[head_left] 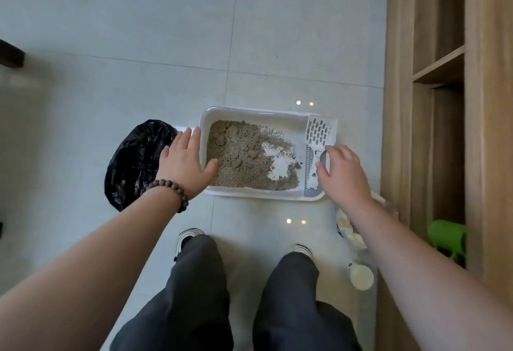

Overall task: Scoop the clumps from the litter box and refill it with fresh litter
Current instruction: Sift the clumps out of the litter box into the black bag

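Observation:
A white litter box (249, 113) sits on the tiled floor in front of my feet. It holds grey-brown litter (238, 153) with several darker clumps, and a bare white patch shows at its right. A white slotted scoop (320, 132) lies along the box's right rim, handle toward me. My left hand (183, 162) is spread flat over the box's left rim, thumb above the litter. My right hand (342, 173) rests at the scoop's handle with thumb and fingertips touching it, fingers only slightly bent.
A black rubbish bag (133, 162) lies open on the floor just left of the box. A pale bag (348, 230) and a small white container (361, 277) sit by my right foot. A wooden shelf unit (433, 73) with a green object (447, 237) lines the right side.

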### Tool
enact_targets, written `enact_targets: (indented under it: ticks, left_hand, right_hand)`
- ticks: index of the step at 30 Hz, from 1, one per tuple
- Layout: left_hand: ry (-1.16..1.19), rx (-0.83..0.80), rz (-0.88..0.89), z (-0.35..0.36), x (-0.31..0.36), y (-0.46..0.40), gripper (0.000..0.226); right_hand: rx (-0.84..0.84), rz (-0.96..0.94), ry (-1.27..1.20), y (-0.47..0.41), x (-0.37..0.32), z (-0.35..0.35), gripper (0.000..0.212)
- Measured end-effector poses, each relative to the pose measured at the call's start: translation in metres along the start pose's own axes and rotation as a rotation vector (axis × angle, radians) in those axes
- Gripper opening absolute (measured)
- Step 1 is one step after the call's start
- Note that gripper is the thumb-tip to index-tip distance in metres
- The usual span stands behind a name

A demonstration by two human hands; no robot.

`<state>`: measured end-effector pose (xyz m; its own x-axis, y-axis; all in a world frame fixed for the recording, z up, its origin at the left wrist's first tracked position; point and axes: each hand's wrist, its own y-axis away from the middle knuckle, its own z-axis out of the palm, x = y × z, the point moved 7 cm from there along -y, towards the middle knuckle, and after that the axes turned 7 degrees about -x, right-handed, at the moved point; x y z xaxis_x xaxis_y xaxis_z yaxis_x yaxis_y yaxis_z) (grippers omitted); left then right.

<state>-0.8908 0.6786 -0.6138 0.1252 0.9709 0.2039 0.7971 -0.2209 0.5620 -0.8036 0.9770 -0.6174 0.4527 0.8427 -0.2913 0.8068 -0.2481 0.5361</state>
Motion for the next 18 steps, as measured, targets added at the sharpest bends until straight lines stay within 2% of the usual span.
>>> enact_targets:
  ticks: [8,12,18]
  left_hand:
    - [-0.086,0.038,0.088,0.083,-0.036,-0.069,0.083]
    - [-0.164,0.062,0.159,0.103,-0.041,-0.087,0.088]
    - [-0.133,0.062,0.196,0.114,-0.04,-0.097,0.093]
  right_hand:
    - [-0.002,0.034,0.082,-0.076,0.047,0.093,0.053]
    - [0.042,0.049,0.123,-0.092,0.064,0.111,0.055]
    - [0.071,0.045,0.096,-0.106,0.073,0.117,0.052]
